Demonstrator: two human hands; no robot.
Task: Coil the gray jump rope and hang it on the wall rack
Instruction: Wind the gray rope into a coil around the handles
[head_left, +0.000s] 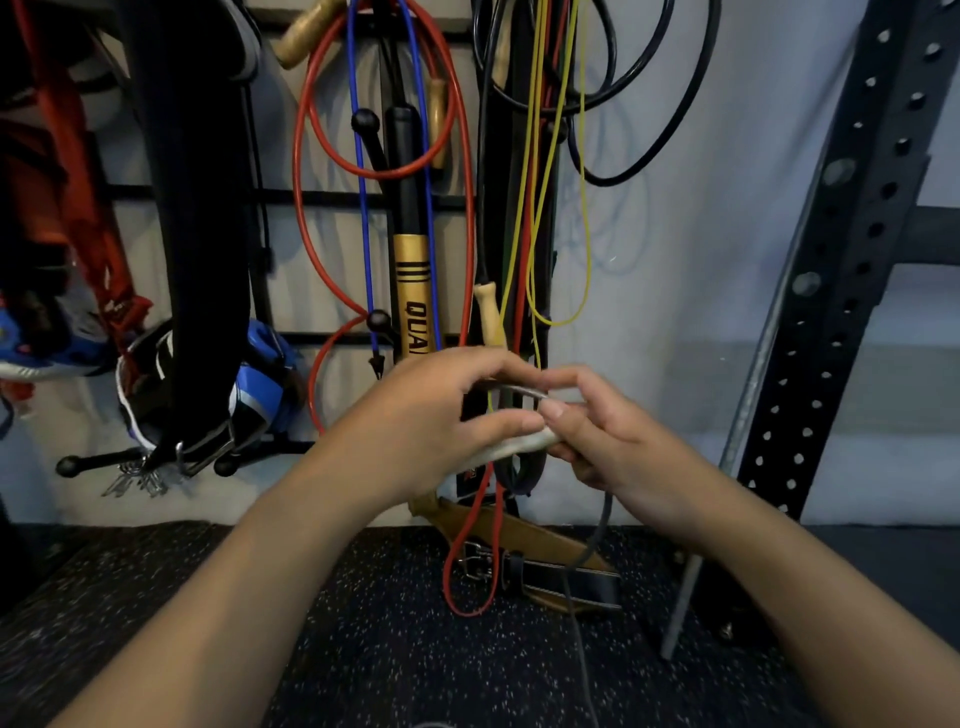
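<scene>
Trailing to the floor (363, 649), the gray jump rope (597, 540) is pinched by both curled grips, left hand (421, 415) and right hand (597, 431). Tangling could be caused by red cords (470, 551) before the wall rack (311, 197).

A single head-worn view looks forward and down, close to the wall rack (332, 200). The rack fills the upper frame; the speckled floor (363, 649) lies below it, and the dark perforated upright (852, 249) stands to its right.
</scene>
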